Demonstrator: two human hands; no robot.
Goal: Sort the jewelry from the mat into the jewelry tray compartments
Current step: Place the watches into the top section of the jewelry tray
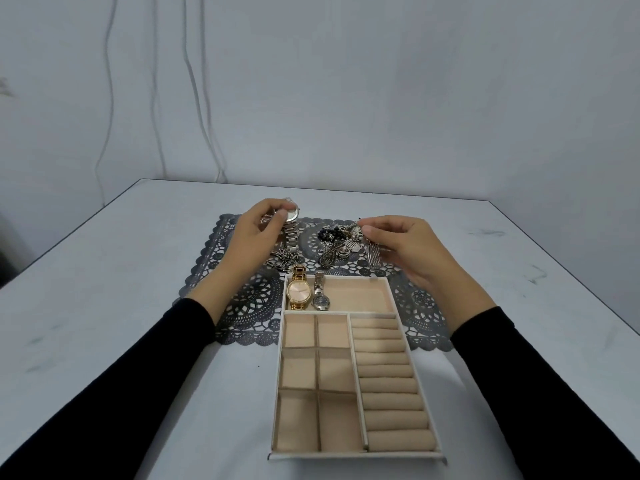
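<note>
1. Head view, 6 o'clock: the jewelry tray (pixel 356 457) lies nearest, long axis 6 to 12; its square cells and ring rolls hold nothing.
2. In its far wide compartment, at the 9 o'clock end, a gold watch (pixel 298 292) and a small silver watch (pixel 320 299) lie side by side, straps along 6 to 12.
3. Beyond, over the lace mat (pixel 249 306) at 11 o'clock, the left hand (pixel 252 230) grips the large silver watch (pixel 290 220), fingers curled round its case; best lifted clear before carrying, then laid at 3 o'clock of the small watch, parallel; its bracelet trails toward 6.
4. At 1 o'clock the right hand (pixel 401 247) pinches something at the jewelry pile (pixel 337 242); which piece, I cannot tell.
</note>
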